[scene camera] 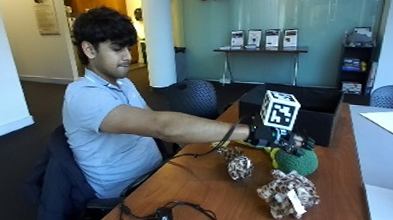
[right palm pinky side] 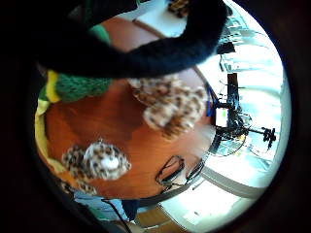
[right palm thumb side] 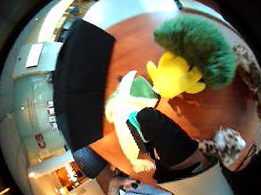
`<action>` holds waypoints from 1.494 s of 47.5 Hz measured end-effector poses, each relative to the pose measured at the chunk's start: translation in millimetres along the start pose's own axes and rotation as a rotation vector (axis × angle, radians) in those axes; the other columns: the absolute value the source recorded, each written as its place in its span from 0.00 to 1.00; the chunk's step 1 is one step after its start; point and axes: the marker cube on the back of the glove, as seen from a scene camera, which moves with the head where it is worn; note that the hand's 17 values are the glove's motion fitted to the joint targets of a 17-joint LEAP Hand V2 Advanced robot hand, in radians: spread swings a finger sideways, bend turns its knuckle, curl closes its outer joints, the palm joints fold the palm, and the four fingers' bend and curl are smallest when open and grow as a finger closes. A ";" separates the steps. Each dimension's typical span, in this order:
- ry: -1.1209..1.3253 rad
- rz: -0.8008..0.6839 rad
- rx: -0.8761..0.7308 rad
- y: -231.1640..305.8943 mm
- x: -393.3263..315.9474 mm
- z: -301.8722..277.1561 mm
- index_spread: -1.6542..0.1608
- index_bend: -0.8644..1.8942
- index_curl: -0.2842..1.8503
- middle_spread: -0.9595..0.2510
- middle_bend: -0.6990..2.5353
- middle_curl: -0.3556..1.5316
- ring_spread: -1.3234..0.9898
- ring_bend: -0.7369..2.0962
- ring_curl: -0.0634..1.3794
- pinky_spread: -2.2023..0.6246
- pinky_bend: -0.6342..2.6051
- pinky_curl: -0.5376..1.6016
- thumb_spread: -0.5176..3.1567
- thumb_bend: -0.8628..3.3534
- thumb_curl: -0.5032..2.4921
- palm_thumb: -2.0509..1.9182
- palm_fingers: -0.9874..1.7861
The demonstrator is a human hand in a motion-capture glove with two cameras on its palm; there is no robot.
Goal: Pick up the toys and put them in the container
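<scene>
Right now, gloved hand (scene camera: 279, 138) over green toy (scene camera: 296, 161) on table (scene camera: 213, 191), fingers curled round it; black container (scene camera: 316, 115) just behind; two leopard toys lie near: one (scene camera: 238, 164) beside green toy, other (scene camera: 288, 193) closer to table's front edge

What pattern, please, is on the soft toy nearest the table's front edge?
Leopard spots, brown on tan, on the toy; the outside view shows it best.
</scene>
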 end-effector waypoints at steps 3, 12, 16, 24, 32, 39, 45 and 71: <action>-0.003 -0.012 -0.034 -5.9 1.9 11.5 0.80 0.39 0.17 0.77 0.25 0.20 0.56 0.30 0.05 0.79 0.37 0.31 0.31 0.20 0.17 0.51 0.34; -0.081 -0.024 0.021 -22.3 -1.2 25.4 0.73 0.49 0.23 0.75 0.24 0.21 0.56 0.32 0.06 0.78 0.40 0.35 0.43 0.20 0.19 0.51 0.38; -0.110 -0.019 0.043 -23.2 -3.2 24.8 0.72 0.55 0.25 0.75 0.24 0.21 0.56 0.33 0.06 0.78 0.42 0.36 0.46 0.20 0.20 0.52 0.41; -0.104 -0.014 0.108 -23.9 -18.3 22.7 0.73 0.58 0.28 0.74 0.26 0.22 0.55 0.36 0.09 0.74 0.46 0.39 0.54 0.23 0.22 0.55 0.48; -0.047 -0.044 0.272 -23.0 -37.0 16.8 0.78 0.54 0.28 0.73 0.28 0.24 0.53 0.47 0.15 0.70 0.48 0.41 0.59 0.27 0.25 0.60 0.58; -0.041 -0.030 0.325 -18.4 -32.3 1.6 0.82 0.50 0.28 0.73 0.29 0.26 0.51 0.54 0.21 0.68 0.49 0.43 0.59 0.30 0.27 0.64 0.63; -0.154 0.000 0.347 -11.2 -34.5 -30.3 0.85 0.51 0.29 0.73 0.30 0.28 0.50 0.55 0.24 0.67 0.49 0.44 0.58 0.31 0.29 0.66 0.63; -0.179 -0.392 0.525 13.8 -300.0 -223.0 0.88 0.54 0.35 0.71 0.33 0.34 0.48 0.56 0.28 0.67 0.49 0.47 0.57 0.32 0.33 0.67 0.58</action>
